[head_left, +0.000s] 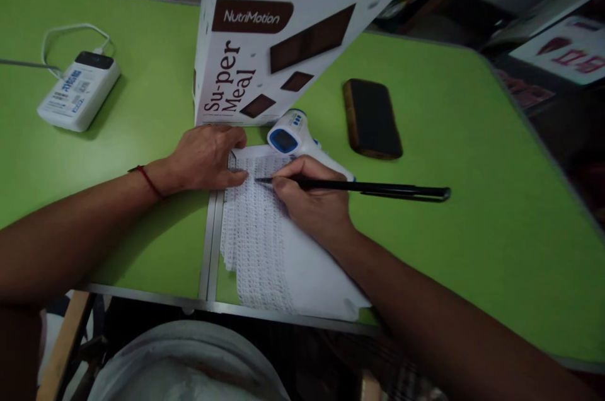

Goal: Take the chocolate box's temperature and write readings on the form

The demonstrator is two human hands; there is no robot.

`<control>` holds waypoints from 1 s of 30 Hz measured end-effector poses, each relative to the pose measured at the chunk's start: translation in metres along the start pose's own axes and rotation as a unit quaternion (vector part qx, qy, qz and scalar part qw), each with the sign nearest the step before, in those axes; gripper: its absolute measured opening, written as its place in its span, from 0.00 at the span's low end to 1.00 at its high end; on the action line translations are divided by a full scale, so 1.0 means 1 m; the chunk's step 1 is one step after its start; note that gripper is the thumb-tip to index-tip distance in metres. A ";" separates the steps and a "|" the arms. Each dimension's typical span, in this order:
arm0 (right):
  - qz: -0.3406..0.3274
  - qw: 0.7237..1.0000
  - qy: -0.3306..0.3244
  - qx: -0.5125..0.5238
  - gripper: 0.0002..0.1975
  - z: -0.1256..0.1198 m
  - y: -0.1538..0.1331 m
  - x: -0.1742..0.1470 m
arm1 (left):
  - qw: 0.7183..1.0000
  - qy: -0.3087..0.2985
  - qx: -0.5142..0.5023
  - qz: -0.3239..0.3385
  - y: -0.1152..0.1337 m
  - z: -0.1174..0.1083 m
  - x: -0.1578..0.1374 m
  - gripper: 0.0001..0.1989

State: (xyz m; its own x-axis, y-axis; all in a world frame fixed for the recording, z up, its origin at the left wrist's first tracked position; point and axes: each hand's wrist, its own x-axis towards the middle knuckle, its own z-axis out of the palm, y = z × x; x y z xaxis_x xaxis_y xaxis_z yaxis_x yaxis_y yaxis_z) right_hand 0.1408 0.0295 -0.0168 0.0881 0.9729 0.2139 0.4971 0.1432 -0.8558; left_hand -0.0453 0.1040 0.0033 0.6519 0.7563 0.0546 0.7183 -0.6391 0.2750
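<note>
A stack of paper sheets [262,249] lies on the green table, its left part covered in dense rows of handwriting. My right hand [319,196] grips a black pen [387,188], its tip on or just above the writing near the top of the sheet. At the upper left edge of the paper rests my left hand [210,158], thumb and forefinger apart, with nothing visibly held. Just beyond my right hand, partly hidden by it, is a white and blue infrared thermometer [293,136].
A large white NutriMotion box [255,54] stands behind the paper. To the right lies a dark phone [373,117]. On the left, a white device [80,92] has a cable plugged in. A metal seam [210,249] crosses the green table [449,249].
</note>
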 end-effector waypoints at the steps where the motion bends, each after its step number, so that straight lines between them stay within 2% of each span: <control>1: -0.003 1.000 -0.003 0.000 0.04 0.000 0.000 0.000 | 1.000 0.000 0.000 0.001 0.000 0.000 0.000 0.23; 8: -0.015 1.000 -0.003 0.004 0.05 0.001 -0.001 0.000 | 1.000 0.017 -0.003 0.009 -0.001 0.002 -0.001 0.22; 14: -0.008 1.000 -0.016 0.003 0.04 0.000 0.001 0.000 | 1.000 -0.009 0.004 -0.008 0.001 0.000 0.000 0.23; 22: -0.014 1.000 0.007 -0.008 0.05 0.000 0.001 0.000 | 1.000 0.001 0.005 0.000 0.000 0.001 0.000 0.23; 30: -0.012 1.000 0.000 -0.006 0.05 -0.001 0.003 0.001 | 1.000 0.003 0.004 0.005 -0.001 0.001 0.000 0.23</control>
State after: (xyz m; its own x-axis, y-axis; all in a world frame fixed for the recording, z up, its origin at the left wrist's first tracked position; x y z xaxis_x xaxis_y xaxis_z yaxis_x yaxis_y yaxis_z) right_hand 0.1430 0.0305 -0.0188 0.0752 0.9691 0.2349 0.5090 0.1652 -0.8448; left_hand -0.0457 0.1044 0.0021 0.6581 0.7502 0.0639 0.7130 -0.6482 0.2674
